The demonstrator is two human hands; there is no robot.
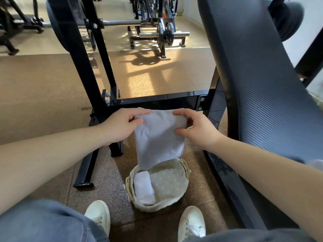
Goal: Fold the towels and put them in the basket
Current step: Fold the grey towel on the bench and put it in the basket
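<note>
The left hand [122, 126] and the right hand [197, 128] are raised side by side, apart by the width of the cloth between them. Each pinches an upper corner of a pale grey towel [157, 137], thumb on the near face and fingers curled over the top edge. The towel hangs down from the two grips as a long narrow strip. Its lower edge drops in front of the twelve o'clock rim of the basket [128, 186]; whether it touches that rim cannot be told.

The basket is round and woven, lined with beige dotted cloth, and stands on the floor straight below the hands. Inside it, against the nine o'clock wall, lies a folded white towel [144, 188] – the rest of the lining is bare.

At the basket's seven o'clock is the left white shoe [98, 213], at its five o'clock the right white shoe [191, 222], with blue jeans at the bottom edge of the view.

Just beyond the hands, at twelve o'clock, a black steel crossbar [157, 101] joins two uprights of a gym frame. A dark padded bench [253, 84] slants down at two o'clock. Farther off, at twelve o'clock, a chrome barbell [120, 23] rests across the rack.
</note>
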